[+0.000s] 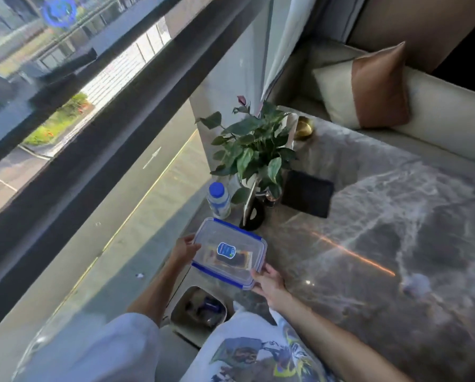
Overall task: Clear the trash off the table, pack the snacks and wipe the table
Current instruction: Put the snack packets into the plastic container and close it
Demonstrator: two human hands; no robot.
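Note:
A clear plastic snack box (230,252) with a blue-edged lid sits at the near left corner of the grey marble table (368,257). A dark snack packet shows through the lid. My left hand (184,250) grips the box's left side and my right hand (269,285) grips its near right corner. A crumpled white tissue (415,283) lies on the table to the right. Below the table's corner stands a white trash bin (200,310) with dark wrappers inside.
A water bottle (218,199) with a blue cap, a potted plant (255,153) in a black vase and a black pad (308,193) stand behind the box. A gold object (303,128) sits at the far corner. A sofa with a cushion (368,86) runs beyond. A large window is on the left.

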